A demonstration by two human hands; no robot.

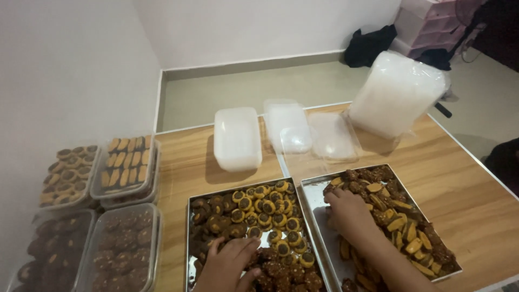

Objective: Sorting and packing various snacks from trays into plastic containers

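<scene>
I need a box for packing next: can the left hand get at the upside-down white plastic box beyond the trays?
Probably yes: the left hand rests on the left tray, and the white box lies straight ahead on bare table, nothing between.

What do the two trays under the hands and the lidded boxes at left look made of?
Left tray and right tray: apparently bare metal, grey with a dull reflective sheen. Lidded boxes: probably thin clear plastic, since the cookies show through walls and lids. The table looks like wood-grain laminate, possibly.
</scene>
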